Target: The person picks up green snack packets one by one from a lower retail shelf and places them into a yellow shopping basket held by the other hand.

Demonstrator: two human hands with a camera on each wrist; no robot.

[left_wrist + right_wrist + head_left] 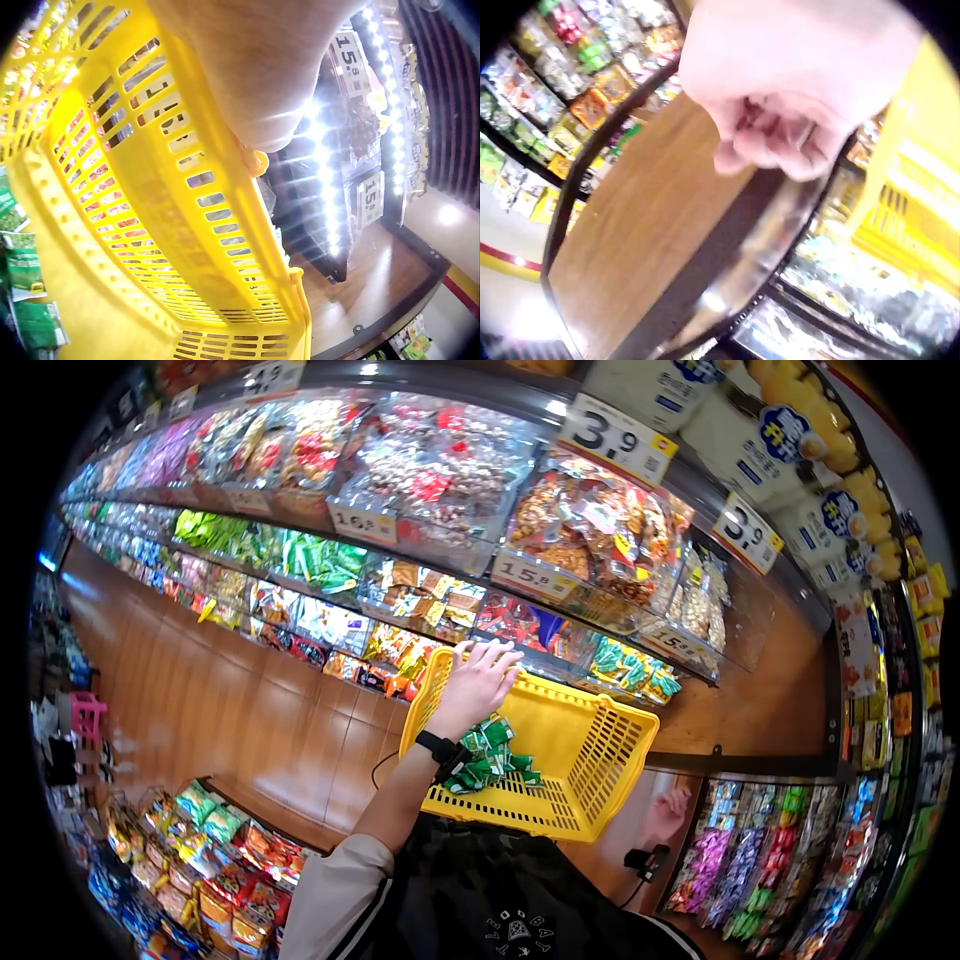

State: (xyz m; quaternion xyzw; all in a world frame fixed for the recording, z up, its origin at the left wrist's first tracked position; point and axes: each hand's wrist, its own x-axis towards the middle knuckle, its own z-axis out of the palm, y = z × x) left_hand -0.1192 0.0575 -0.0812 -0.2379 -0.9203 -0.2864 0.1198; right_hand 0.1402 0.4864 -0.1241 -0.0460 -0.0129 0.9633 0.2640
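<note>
A yellow shopping basket point(610, 745) is in front of the body in the head view, with slotted walls. My left hand point(482, 678) grips its far rim, the forearm crossing over the basket's left part. Several small green snack packets point(490, 760) lie inside, partly hidden by that arm; the left wrist view shows green packets point(26, 262) on the basket floor. To the right of the basket hangs my right hand point(668, 815), apart from it. Its fingers point(769, 146) are loosely curled in the right wrist view and hold nothing.
Tiered shelves of bagged snacks point(430, 470) run across the far side, with price tags point(615, 438). A brown wooden ledge point(750, 700) lies right of the basket. Bagged goods point(215, 860) fill a lower-left display, and small packets point(755, 850) stand at lower right. Brown tiled floor point(230, 670) shows at left.
</note>
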